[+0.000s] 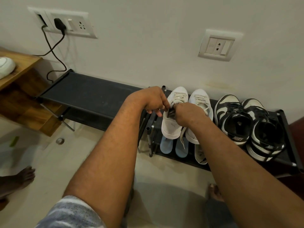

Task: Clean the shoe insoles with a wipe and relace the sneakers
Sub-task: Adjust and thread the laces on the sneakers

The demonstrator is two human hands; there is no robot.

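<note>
On the black rack (90, 94), mid-frame, a white sneaker (171, 129) is gripped by left hand (153, 102) and right hand (185, 114); it could be toppled by hard tugging.

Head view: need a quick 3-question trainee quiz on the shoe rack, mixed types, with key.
1. True or false: the left hand and right hand are both at the same white sneaker.
2. Where do the blue insoles lie? A) lower shelf of the rack B) the wooden table C) inside the black-and-white sneakers
3. How many shoes stand on the rack's top shelf?
Key: 1 true; 2 A; 3 four.
</note>
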